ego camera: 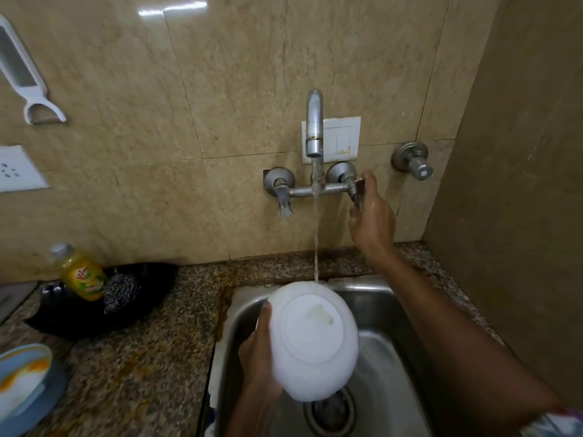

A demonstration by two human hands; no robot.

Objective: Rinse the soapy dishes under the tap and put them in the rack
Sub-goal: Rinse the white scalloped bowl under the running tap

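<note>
Head view: a white bowl (312, 342) is held over the sink (394, 357) by the left hand (258, 351), fingers and thumb curled round its left rim, with its underside turned up toward the camera and its far edge just meeting the thin stream from the tap (314, 127). The right hand (370, 216) is raised well above and behind the bowl, its fingers pinched on the right tap handle (358, 190). No rack is identified with certainty; the left hand is judged nearer for any tilt under the stream.
</note>
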